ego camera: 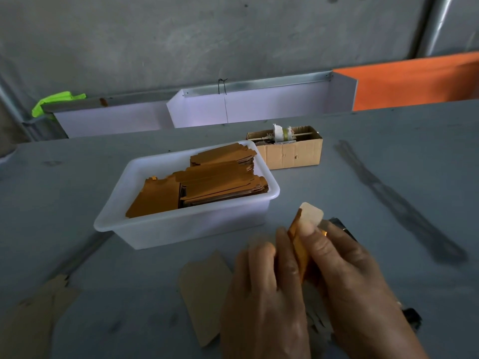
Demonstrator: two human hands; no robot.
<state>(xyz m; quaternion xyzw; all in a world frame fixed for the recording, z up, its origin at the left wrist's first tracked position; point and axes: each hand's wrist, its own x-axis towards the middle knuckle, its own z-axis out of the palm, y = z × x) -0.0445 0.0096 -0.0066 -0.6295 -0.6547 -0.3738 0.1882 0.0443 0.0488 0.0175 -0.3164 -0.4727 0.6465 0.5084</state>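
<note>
A small orange-brown card blank [300,251], partly folded with a pale flap at its top, is held upright between both hands near the table's front. My left hand [264,294] grips its left side with curled fingers. My right hand [347,275] pinches its right side, thumb against the flap. A white plastic tub [181,229] behind the hands holds several stacks of flat orange-brown blanks [212,182].
A flat brown card piece [204,288] lies on the grey table left of my hands, and more lie at the front left [33,314]. A small open cardboard box [290,151] with a white-wrapped roll stands behind the tub. A dark object [342,226] lies under my right hand.
</note>
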